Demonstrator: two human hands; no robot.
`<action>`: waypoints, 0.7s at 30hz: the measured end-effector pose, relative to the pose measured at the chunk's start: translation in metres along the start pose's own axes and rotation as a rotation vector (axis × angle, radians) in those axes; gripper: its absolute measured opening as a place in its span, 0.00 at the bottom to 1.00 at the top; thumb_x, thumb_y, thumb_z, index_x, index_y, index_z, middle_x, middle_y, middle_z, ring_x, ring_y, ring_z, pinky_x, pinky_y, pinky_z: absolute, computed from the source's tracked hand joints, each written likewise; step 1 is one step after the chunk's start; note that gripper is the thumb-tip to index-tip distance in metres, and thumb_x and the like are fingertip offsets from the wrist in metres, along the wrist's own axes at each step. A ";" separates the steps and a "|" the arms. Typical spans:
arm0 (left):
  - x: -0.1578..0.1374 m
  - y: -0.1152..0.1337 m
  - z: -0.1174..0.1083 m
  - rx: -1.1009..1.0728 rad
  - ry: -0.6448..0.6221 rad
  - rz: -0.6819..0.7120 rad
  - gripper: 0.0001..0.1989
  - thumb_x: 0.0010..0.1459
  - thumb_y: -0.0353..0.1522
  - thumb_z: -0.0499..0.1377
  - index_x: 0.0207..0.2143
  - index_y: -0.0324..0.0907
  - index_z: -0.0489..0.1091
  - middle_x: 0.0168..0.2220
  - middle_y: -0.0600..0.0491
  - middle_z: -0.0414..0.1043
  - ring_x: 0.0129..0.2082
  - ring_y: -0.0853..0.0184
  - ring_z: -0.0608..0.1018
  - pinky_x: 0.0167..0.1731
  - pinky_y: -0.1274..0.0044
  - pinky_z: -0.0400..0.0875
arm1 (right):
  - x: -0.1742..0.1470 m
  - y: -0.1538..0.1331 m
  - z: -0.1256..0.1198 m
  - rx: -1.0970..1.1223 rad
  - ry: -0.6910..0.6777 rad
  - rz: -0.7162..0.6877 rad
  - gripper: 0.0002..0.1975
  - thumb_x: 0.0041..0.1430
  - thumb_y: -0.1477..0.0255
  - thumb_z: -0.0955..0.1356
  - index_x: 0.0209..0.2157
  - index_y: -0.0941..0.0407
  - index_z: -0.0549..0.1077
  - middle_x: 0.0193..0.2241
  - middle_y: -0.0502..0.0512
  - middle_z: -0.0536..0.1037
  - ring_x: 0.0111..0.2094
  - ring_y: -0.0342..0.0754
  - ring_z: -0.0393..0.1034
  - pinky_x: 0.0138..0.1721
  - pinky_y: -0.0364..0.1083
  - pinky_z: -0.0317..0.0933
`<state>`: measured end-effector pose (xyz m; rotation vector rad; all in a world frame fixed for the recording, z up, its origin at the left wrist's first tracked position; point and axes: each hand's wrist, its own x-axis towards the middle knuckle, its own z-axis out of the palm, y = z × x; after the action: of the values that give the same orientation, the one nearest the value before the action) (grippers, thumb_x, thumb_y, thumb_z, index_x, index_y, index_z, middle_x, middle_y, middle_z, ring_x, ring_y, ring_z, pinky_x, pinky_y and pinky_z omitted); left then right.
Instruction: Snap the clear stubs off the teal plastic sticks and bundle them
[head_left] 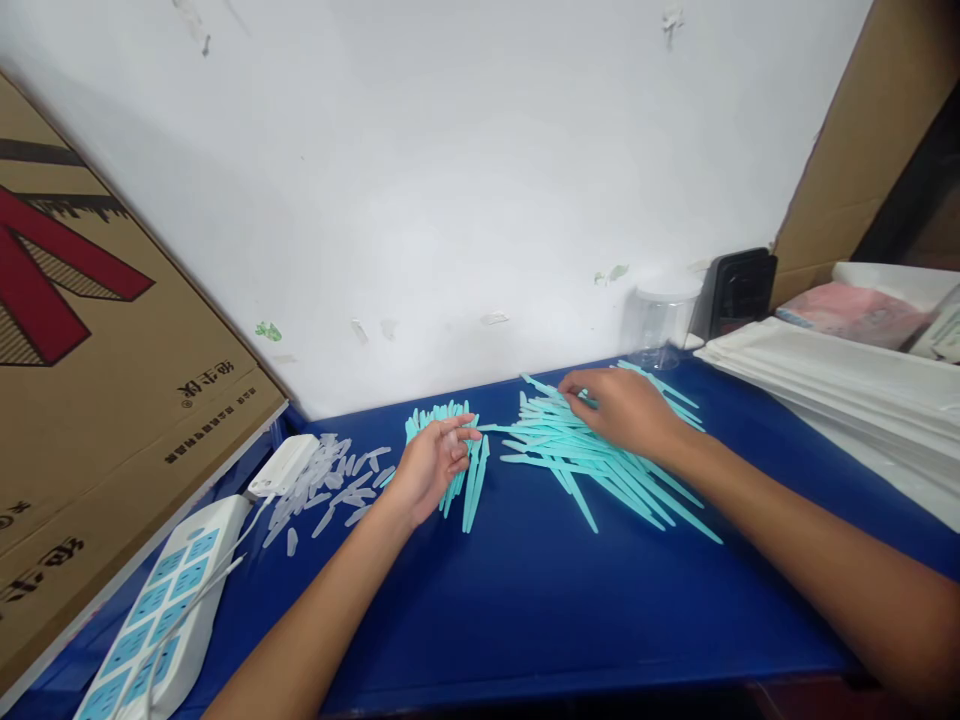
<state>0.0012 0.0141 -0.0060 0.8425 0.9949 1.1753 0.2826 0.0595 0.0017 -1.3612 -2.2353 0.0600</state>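
My left hand is beside a bundle of turquoise eyebrow razors, its fingers bent around a small clear plastic cap. Part of that bundle is hidden behind the hand. Over a larger, loosely fanned heap of the same slim razors is my right hand. Its thumb and fingers are drawn together at the heap's upper edge; what lies between them is hidden, though one razor's end shows right by the fingertips. A scatter of translucent caps lies to the left of the left hand.
A white power strip with cables and a small white box are at the left, beside a printed carton. Against the white wall stands a clear jar. Stacked white sheets border the blue table at right.
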 end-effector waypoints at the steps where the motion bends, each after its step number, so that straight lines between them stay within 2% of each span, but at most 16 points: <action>1: 0.000 0.002 0.000 0.011 -0.012 0.009 0.13 0.60 0.29 0.58 0.47 0.35 0.72 0.38 0.46 0.76 0.23 0.75 0.63 0.20 0.82 0.58 | 0.000 0.003 0.001 -0.051 -0.024 0.009 0.13 0.66 0.73 0.64 0.42 0.55 0.81 0.38 0.57 0.84 0.37 0.54 0.76 0.35 0.47 0.59; 4: -0.003 0.003 0.000 0.081 -0.083 0.028 0.16 0.62 0.30 0.62 0.51 0.35 0.73 0.51 0.38 0.76 0.27 0.74 0.66 0.24 0.81 0.61 | 0.000 0.005 0.006 -0.142 -0.037 -0.016 0.13 0.65 0.75 0.64 0.40 0.57 0.81 0.38 0.60 0.84 0.41 0.57 0.74 0.36 0.48 0.59; 7: -0.002 0.006 -0.001 0.183 -0.125 0.081 0.19 0.64 0.37 0.62 0.53 0.36 0.72 0.53 0.36 0.76 0.25 0.74 0.61 0.23 0.79 0.59 | -0.003 -0.001 0.010 -0.119 0.012 -0.086 0.13 0.66 0.75 0.63 0.39 0.58 0.81 0.37 0.61 0.83 0.44 0.59 0.72 0.39 0.49 0.60; 11: 0.004 0.013 -0.010 0.359 -0.011 0.231 0.21 0.65 0.44 0.60 0.50 0.35 0.72 0.39 0.43 0.78 0.20 0.76 0.54 0.19 0.80 0.50 | -0.012 -0.026 0.016 0.118 -0.023 -0.059 0.13 0.67 0.71 0.63 0.39 0.56 0.80 0.34 0.57 0.82 0.37 0.53 0.73 0.36 0.47 0.60; 15: 0.014 0.018 -0.022 0.450 0.165 0.342 0.24 0.64 0.49 0.58 0.44 0.36 0.74 0.24 0.55 0.67 0.17 0.75 0.52 0.17 0.80 0.46 | -0.022 -0.065 0.024 0.332 -0.201 0.085 0.17 0.66 0.61 0.65 0.28 0.55 0.77 0.25 0.52 0.79 0.25 0.47 0.70 0.27 0.45 0.56; 19: 0.019 0.017 -0.029 0.532 0.213 0.409 0.25 0.64 0.52 0.55 0.42 0.39 0.75 0.20 0.59 0.58 0.15 0.74 0.53 0.16 0.79 0.47 | -0.018 -0.103 0.034 0.348 -0.383 0.068 0.20 0.65 0.55 0.65 0.26 0.55 0.75 0.25 0.54 0.79 0.26 0.47 0.72 0.26 0.45 0.56; 21: 0.020 0.016 -0.030 0.553 0.204 0.433 0.25 0.65 0.52 0.53 0.43 0.39 0.75 0.20 0.60 0.55 0.15 0.74 0.52 0.16 0.79 0.47 | -0.011 -0.118 0.040 0.236 -0.468 0.073 0.23 0.64 0.51 0.65 0.27 0.55 0.76 0.25 0.57 0.80 0.27 0.50 0.74 0.25 0.45 0.57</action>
<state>-0.0302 0.0373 -0.0053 1.4508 1.3816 1.3894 0.1722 0.0012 -0.0025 -1.4035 -2.4450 0.7116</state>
